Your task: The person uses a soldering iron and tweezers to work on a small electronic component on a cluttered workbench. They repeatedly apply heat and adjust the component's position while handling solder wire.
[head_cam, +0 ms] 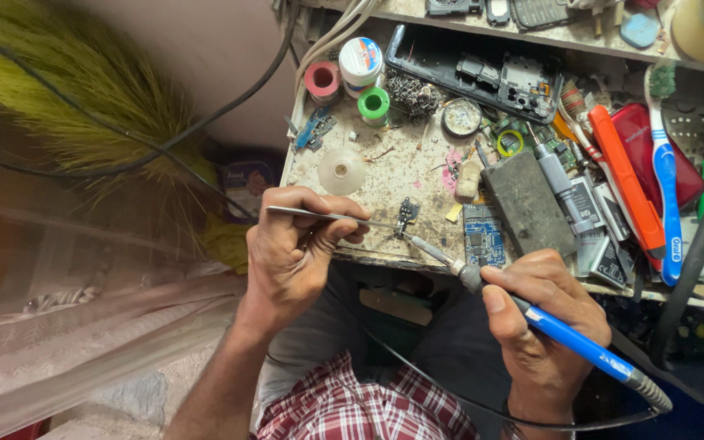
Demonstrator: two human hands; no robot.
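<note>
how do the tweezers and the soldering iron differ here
The tweezers are thin bare metal, pinched in the left hand; the soldering iron is thicker, with a blue handle and a trailing cord, gripped in the right hand. The tweezers lie nearly level; the iron slants up from lower right. Both tips meet at the small dark part.

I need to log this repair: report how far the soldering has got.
Done: phone shell lies opened, blue circuit board out on the bench. In hand: left hand pins a small part with tweezers; right hand puts the soldering iron to it. Left: shell still open.
</note>
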